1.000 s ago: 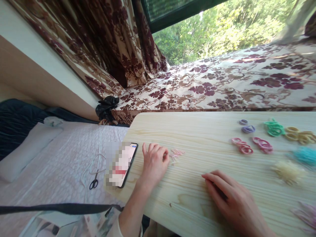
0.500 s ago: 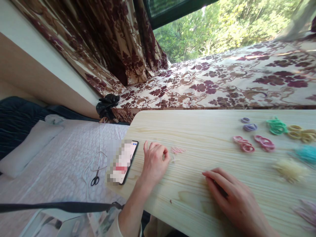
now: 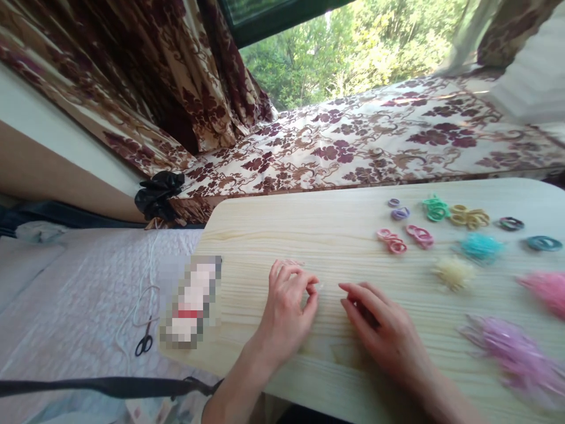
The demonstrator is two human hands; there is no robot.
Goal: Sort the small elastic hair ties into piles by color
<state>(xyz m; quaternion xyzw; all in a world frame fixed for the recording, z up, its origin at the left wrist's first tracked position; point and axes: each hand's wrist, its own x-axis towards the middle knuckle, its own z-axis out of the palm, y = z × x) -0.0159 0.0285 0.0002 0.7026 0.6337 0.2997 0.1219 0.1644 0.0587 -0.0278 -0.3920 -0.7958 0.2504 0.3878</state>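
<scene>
My left hand [image 3: 289,303] is over the table with its thumb and index finger curled together. A tiny whitish piece [image 3: 321,287] shows at those fingertips, too small and blurred to name. Just behind the fingers lies a little pile of pale pink bands [image 3: 292,262], partly covered by the hand. My right hand [image 3: 382,327] faces the left one across a short gap. Its thumb and index fingertips are slightly apart, and I see nothing between them.
On the wooden table [image 3: 265,227] lie green hair ties [image 3: 436,209], pink hair ties [image 3: 419,235], a turquoise bundle [image 3: 480,246], a cream bundle [image 3: 452,272] and a lilac bundle [image 3: 516,353]. A blurred-out phone [image 3: 192,303] is at the left. Scissors [image 3: 144,344] rest on the bed.
My view has swung to the right. My left hand has moved right, to the whitish piece, and the two hands are now closer together. The right hand's fingers have parted slightly.
</scene>
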